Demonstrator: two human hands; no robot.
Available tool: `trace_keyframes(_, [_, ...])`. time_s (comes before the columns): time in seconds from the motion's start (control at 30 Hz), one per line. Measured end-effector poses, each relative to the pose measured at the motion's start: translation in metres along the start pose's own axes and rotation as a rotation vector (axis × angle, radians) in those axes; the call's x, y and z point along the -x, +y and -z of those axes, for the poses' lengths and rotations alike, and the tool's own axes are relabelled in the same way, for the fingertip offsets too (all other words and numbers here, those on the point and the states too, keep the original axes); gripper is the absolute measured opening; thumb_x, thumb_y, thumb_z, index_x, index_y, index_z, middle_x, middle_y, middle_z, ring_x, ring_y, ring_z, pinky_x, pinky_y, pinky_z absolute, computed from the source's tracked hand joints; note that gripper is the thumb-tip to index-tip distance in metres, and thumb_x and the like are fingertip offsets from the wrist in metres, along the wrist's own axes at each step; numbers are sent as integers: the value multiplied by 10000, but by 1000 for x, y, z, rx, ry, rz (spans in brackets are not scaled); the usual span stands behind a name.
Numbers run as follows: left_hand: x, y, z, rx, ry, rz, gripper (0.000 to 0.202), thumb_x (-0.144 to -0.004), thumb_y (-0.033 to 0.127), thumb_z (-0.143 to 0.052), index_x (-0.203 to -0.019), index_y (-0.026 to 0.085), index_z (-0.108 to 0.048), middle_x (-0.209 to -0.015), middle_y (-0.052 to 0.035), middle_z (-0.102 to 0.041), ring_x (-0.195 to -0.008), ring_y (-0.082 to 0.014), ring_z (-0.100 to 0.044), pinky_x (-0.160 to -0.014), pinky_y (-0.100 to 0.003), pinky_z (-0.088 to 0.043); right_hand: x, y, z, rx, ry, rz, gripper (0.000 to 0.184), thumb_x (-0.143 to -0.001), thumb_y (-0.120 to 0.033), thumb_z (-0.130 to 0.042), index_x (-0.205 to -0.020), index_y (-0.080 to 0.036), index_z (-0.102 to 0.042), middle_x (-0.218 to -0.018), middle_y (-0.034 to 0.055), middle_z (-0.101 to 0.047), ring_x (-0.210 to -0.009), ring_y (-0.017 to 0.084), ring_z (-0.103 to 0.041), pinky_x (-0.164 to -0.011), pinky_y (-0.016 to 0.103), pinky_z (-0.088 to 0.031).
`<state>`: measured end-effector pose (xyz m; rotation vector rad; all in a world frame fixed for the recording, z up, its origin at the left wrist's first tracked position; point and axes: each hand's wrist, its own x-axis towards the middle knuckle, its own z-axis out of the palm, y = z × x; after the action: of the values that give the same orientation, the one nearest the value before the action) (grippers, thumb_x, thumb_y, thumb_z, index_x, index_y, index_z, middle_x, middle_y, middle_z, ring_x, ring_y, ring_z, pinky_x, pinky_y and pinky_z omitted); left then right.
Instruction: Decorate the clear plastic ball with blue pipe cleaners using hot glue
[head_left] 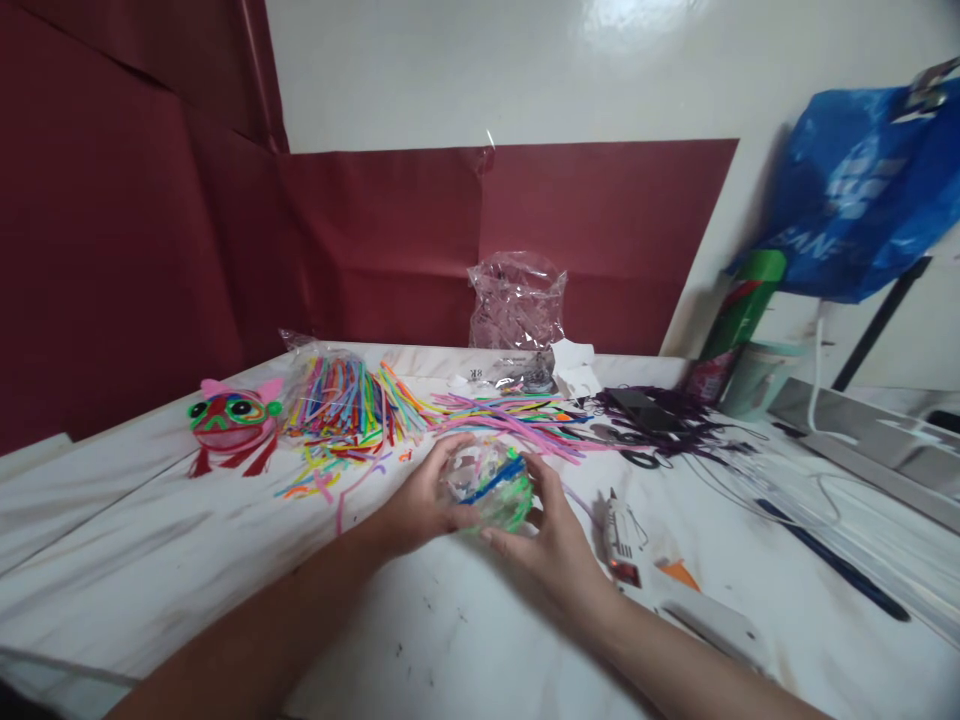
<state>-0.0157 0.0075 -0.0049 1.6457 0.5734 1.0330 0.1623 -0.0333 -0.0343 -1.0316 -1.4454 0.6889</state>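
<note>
2 hands (421,503) (564,548) hold a clear ball (489,485); blue bag (840,225) shows "ANF".

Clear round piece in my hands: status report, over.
Left hand, right hand: both gripping clear round piece. Blue and green strips showing. Glue gun beside right hand.

Single view from the person's viewpoint (the camera is worn on the head), set above the near side of the table (225,570) and facing forward and slightly down. The forearms (315,600) extend from near left and near right; the fingers (551,485) lie close, at mid-field. The wide field reaches the far wall (450,70) and, at right, a blue bag (862,200).
</note>
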Motion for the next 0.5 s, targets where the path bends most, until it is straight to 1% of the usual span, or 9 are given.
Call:
trace_keyframes(0.07, [1, -2, -3, -49, 27, 8, 946, -537, 445, -842, -1328, 223, -372, -1384, -142, -426, -1290, -346, -401, -1057, -457, -341, 0, -1, 0, 34, 13, 2, 782, -605, -387, -787, -1266, -242, -394, -1267, 105, -494, -1160, 299, -504, -925, 442, -477])
trace_keyframes(0.17, [2, -7, -6, -106, 60, -2, 946, -553, 446, -832, -1339, 213, -361, -1427, -154, -364, -1315, -355, -366, -1081, -465, -313, 0, -4, -1, 44, 6, 10, 787, -613, -446, -782, -1264, -242, -389, -1248, 112, -505, -1154, 308, -505, -936, 458, -466])
trace_keyframes(0.27, [3, -9, -7, -174, 85, -9, 966, -550, 403, -844, -1355, 216, -345, -1454, -148, -328, -1338, -354, -328, -1104, -454, -286, -1, -2, -1, 67, -5, 18, 829, -622, -463, -780, -1291, -228, -351, -1294, 143, -467, -1190, 325, -475, -957, 481, -443])
trace_keyframes(0.4, [2, -8, -6, -173, 97, 3, 946, -565, 394, -825, -1350, 201, -335, -1436, -152, -347, -1320, -359, -350, -1081, -460, -319, 1, 3, 2, 98, -57, 53, 906, -627, -436, -781, -1358, -235, -286, -1382, 162, -396, -1264, 346, -403, -972, 510, -420])
trace_keyframes(0.5, [-1, -7, -2, -174, 114, -43, 887, -585, 384, -803, -1327, 194, -355, -1413, -146, -375, -1307, -349, -372, -1086, -464, -308, -1, 0, 6, 94, -105, 75, 928, -655, -409, -757, -1403, -233, -237, -1422, 170, -365, -1273, 341, -401, -947, 506, -443])
